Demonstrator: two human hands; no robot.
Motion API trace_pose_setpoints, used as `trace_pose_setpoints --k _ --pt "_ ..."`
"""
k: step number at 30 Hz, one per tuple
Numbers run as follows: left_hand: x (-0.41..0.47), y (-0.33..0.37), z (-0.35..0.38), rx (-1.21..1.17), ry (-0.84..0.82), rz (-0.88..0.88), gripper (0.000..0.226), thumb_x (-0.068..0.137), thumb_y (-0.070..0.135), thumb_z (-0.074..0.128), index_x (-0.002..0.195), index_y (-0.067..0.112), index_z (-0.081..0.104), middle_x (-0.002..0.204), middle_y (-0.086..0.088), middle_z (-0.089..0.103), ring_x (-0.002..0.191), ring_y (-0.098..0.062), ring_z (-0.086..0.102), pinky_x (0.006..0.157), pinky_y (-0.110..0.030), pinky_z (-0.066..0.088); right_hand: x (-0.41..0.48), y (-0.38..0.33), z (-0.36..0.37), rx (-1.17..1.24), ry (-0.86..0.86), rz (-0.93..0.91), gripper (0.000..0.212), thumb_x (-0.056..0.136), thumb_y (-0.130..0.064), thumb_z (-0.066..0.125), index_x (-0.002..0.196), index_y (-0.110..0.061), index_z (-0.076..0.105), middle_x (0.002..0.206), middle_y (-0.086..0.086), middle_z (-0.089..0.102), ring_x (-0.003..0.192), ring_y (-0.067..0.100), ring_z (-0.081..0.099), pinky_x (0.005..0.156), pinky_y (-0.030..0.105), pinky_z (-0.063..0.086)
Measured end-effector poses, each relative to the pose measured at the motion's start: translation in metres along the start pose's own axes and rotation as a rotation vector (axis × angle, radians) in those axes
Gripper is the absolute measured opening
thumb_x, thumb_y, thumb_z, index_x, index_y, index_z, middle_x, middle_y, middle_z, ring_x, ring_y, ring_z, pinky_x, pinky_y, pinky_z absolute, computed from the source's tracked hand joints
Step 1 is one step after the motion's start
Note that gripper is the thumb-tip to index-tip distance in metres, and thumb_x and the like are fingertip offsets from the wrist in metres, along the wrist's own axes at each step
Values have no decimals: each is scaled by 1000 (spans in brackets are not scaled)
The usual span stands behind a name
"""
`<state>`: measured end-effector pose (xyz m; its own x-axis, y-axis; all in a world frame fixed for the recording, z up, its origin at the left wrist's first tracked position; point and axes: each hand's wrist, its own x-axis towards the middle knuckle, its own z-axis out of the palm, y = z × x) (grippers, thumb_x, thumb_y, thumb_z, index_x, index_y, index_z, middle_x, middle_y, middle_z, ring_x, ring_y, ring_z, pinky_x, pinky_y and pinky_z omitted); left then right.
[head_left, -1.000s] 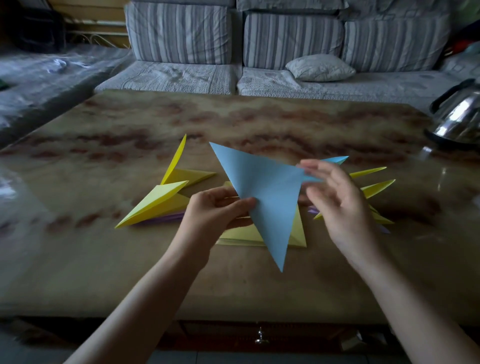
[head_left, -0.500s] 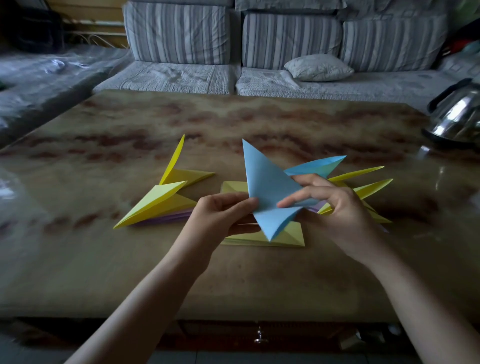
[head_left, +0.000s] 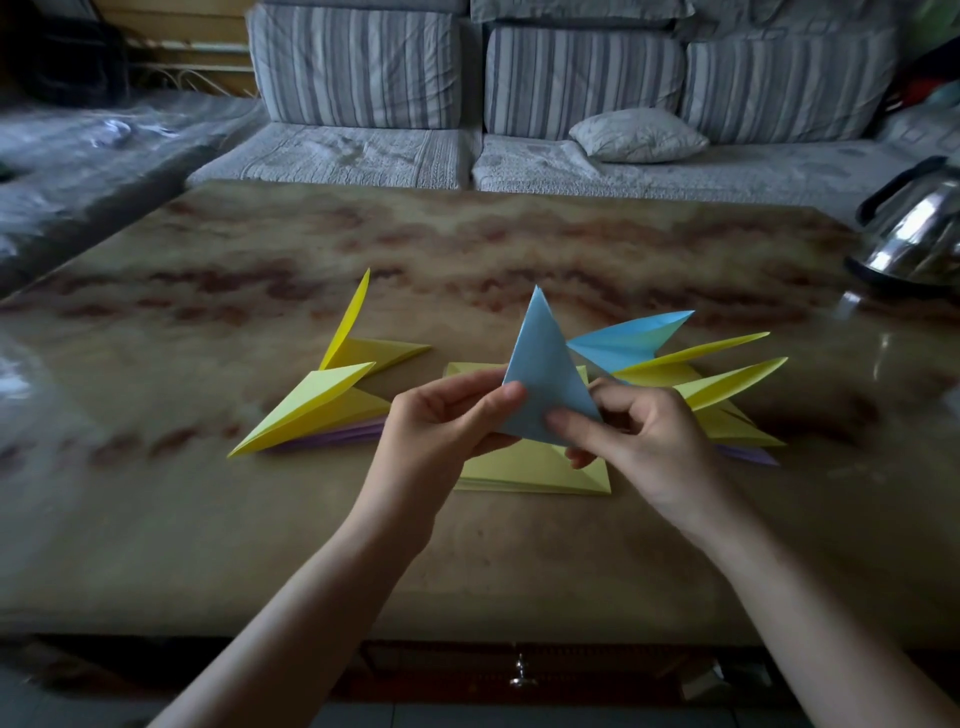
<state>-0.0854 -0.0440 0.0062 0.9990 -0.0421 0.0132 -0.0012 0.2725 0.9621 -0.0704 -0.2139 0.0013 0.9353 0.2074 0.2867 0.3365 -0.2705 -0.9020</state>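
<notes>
Blue folded triangle (head_left: 545, 379) is held just above the tabletop (head_left: 467, 244), nearer its front edge, over the yellow stack (head_left: 524, 470). L hand (head_left: 441, 431) pinches its left edge btwn thumb + fingers; R hand (head_left: 649, 441) pinches the bottom right corner. Risk: an uneven pull skews the crease, or the paper slips & the edges misalign.

Matt blue paper (head_left: 545, 384); glossy marbled table (head_left: 467, 249); shiny metal kettle (head_left: 919, 239).
</notes>
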Motion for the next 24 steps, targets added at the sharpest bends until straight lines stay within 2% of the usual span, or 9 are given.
trace_pose_setpoints --k 3,4,6,8,10,12,15,19,24 --pt "0 -1 0 -10 41 12 20 70 19 66 88 14 72 80 0 75 75 -8 69 64 -17 54 -2 -2 3 -23 -11 18 26 74 -40 73 73 -14 71 68 6 66 66 21 64 64 42 52" --pt "0 -1 0 -9 45 13 18 71 18 67 88 14 72 80 0 75 75 -8 69 64 -18 54 -2 -3 3 -19 7 27 29 72 -44 76 76 -15 72 70 3 68 67 17 64 64 38 51" --pt "-1 -1 0 3 37 8 15 76 12 67 90 12 72 80 -2 75 74 -9 69 64 -18 54 1 -5 2 42 90 47 34 68 -49 77 77 -17 69 71 -5 68 68 6 61 61 23 48" --pt "-1 -1 0 34 29 -2 15 78 7 67 92 11 72 81 -4 75 74 -9 69 64 -19 55 4 -9 -1 192 170 56 31 67 -39 80 82 -16 64 72 -7 66 67 2 61 62 15 47" --pt "-2 -4 1 77 23 -9 14 79 6 68 91 12 73 80 -3 75 74 -9 69 67 -21 57 5 -14 -4 292 197 78 37 64 -30 72 94 -10 63 77 0 66 68 4 62 59 15 48" --pt "-2 -6 3 111 4 -20 14 78 7 69 90 13 74 81 -4 75 74 -10 69 70 -23 58 4 -19 -4 309 194 90 36 65 -29 69 97 -12 66 76 -1 69 69 4 62 57 13 47" --pt "-3 -6 7 115 -41 -45 16 77 4 69 92 8 73 82 -8 75 75 -14 70 68 -23 58 4 -21 -2 313 210 106 21 67 -28 69 86 -21 69 69 -12 71 67 -1 64 57 11 46" --pt "-4 -5 9 117 -83 -51 17 78 1 68 93 6 72 81 -7 75 72 -11 70 62 -18 55 7 -20 -5 355 237 130 6 73 -17 71 78 -18 70 67 -7 71 64 4 64 56 15 49" --pt "-5 -5 10 148 -101 -35 15 78 2 68 88 12 73 79 -1 75 74 -9 70 63 -18 55 7 -21 -5 346 243 155 7 76 -11 72 74 -17 70 65 -5 69 63 8 63 56 17 50"
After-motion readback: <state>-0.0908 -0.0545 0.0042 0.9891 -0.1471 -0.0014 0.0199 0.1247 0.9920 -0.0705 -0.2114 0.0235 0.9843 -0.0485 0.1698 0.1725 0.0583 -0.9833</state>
